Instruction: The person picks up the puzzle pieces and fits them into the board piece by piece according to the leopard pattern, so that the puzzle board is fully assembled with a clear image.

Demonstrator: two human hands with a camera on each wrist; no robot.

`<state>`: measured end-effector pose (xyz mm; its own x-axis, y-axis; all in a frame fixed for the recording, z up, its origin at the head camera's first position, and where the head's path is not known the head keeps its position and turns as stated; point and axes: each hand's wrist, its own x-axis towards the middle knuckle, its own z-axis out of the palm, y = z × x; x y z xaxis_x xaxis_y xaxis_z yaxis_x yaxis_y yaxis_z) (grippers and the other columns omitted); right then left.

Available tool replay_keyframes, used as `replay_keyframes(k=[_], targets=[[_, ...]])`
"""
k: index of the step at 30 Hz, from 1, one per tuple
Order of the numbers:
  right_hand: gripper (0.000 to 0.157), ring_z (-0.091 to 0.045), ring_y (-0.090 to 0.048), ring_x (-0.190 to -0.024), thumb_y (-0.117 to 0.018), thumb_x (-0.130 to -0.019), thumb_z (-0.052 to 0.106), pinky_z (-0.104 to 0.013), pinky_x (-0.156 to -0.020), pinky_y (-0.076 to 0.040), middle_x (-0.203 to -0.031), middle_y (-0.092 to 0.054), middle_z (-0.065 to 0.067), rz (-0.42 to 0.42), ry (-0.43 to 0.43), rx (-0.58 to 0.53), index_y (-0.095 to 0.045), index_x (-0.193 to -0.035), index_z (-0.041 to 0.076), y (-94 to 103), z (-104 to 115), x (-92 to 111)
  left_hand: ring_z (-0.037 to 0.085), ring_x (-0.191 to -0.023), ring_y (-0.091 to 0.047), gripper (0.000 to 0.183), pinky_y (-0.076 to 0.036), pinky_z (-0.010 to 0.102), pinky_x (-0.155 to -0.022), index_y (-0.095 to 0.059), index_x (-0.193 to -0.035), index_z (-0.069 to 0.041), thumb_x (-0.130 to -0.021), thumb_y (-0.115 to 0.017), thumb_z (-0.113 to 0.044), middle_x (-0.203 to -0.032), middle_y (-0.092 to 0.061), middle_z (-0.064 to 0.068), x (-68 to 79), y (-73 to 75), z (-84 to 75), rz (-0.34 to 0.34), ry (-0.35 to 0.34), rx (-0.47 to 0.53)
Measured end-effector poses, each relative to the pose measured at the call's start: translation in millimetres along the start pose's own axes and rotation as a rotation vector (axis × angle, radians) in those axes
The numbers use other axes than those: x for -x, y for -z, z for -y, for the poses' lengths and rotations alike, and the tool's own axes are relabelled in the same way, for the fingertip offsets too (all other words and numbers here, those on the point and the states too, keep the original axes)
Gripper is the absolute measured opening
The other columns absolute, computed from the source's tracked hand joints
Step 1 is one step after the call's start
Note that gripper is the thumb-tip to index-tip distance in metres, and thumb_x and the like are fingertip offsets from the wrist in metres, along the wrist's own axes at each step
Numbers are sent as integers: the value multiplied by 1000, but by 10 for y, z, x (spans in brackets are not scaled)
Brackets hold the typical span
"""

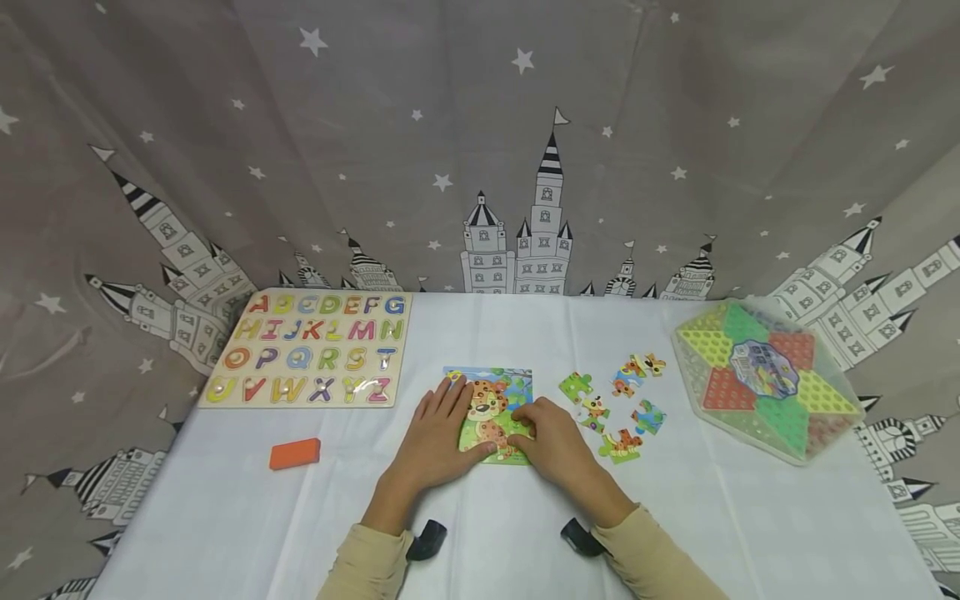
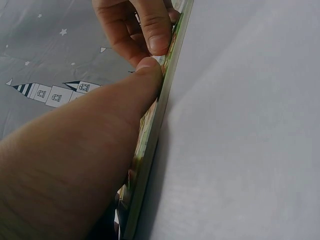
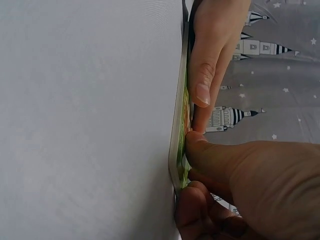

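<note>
A jigsaw puzzle (image 1: 495, 429) with a spotted cartoon leopard on green and blue lies in a thin flat board (image 3: 178, 120) on the table. My left hand (image 1: 442, 437) rests flat over its left side, fingers spread toward the far edge and thumb on the lower part. At the right side my right hand (image 1: 558, 442) bends its thumb and fingers about a green puzzle piece (image 3: 185, 176), largely hidden by the fingers. The left thumb (image 2: 147, 70) lies close to the right hand's fingers. Several loose puzzle pieces (image 1: 592, 408) lie right of the board.
A wooden alphabet board (image 1: 311, 348) stands at the back left, with an orange block (image 1: 295, 454) in front of it. A clear hexagonal box (image 1: 772, 375) with coloured triangles lies at the right. Behind the white table (image 1: 480, 542) hangs a grey castle-print curtain (image 1: 375, 150).
</note>
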<state>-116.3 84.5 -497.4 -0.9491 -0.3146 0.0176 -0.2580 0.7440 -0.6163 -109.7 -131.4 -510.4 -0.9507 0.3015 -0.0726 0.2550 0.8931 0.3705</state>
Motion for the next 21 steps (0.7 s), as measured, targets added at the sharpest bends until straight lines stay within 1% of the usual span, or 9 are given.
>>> replay_keyframes(k=[3, 6, 8, 9, 11, 13, 15, 17, 21], targets=[[29, -6, -50, -71, -83, -86, 22, -20, -61, -43, -85, -61, 2, -14, -32, -35, -75, -109, 8, 60, -22, -21, 33, -160, -13, 99, -16, 54, -130, -25, -163, -9, -90, -59, -68, -171, -21, 8, -4, -6, 6, 0, -6, 0], [33, -9, -53, -73, -82, -87, 22, -24, -66, -45, -90, -63, -1, -76, -93, -62, -73, -114, 6, 185, -106, -85, 33, -160, -13, 99, -16, 54, -130, -26, -163, -10, -90, -59, -68, -171, -22, 8, -7, -7, 11, -6, -7, 3], [39, -14, -54, -77, -81, -87, 23, -31, -73, -48, -96, -65, -7, -121, -144, -45, -71, -120, 4, 296, -200, -141, 32, -160, -13, 100, -16, 54, -130, -25, -163, -10, -89, -59, -68, -171, -22, 7, -4, -6, 14, -6, -2, 4], [45, -18, -57, -81, -81, -88, 25, -35, -77, -50, -101, -65, -10, -134, -175, -32, -69, -124, 2, 347, -257, -167, 32, -160, -13, 100, -16, 53, -130, -26, -163, -10, -89, -60, -68, -171, -22, 7, -2, -6, 16, -9, -1, 8], [57, -28, -61, -95, -81, -88, 29, -44, -88, -53, -115, -63, -18, -128, -242, 9, -63, -134, -1, 433, -383, -214, 32, -160, -13, 100, -16, 53, -130, -26, -163, -10, -89, -60, -68, -171, -22, 7, -1, -11, 22, -8, 3, 9], [69, -38, -60, -108, -80, -89, 34, -53, -98, -52, -128, -58, -25, -97, -301, 57, -56, -141, -4, 487, -481, -241, 31, -160, -12, 100, -16, 53, -130, -25, -163, -11, -89, -59, -69, -172, -20, 7, 1, -14, 26, 2, 7, 4], [76, -44, -57, -119, -79, -89, 37, -56, -101, -51, -136, -52, -29, -65, -341, 89, -51, -144, -6, 506, -539, -265, 30, -161, -10, 101, -15, 52, -130, -23, -164, -12, -89, -57, -71, -172, -18, 6, -4, -17, 29, 14, 11, -4], [76, -44, -57, -118, -79, -89, 38, -56, -100, -52, -135, -50, -30, -52, -360, 113, -51, -144, -7, 510, -556, -287, 30, -161, -10, 101, -14, 52, -130, -22, -164, -12, -90, -57, -71, -173, -17, 6, -11, -14, 28, 20, 13, -4], [68, -39, -59, -107, -82, -86, 35, -53, -94, -54, -127, -55, -28, -69, -374, 121, -58, -134, -7, 522, -525, -301, 31, -161, -11, 101, -15, 53, -130, -24, -163, -11, -89, -59, -70, -172, -19, 7, -3, -8, 8, 14, 15, 10]])
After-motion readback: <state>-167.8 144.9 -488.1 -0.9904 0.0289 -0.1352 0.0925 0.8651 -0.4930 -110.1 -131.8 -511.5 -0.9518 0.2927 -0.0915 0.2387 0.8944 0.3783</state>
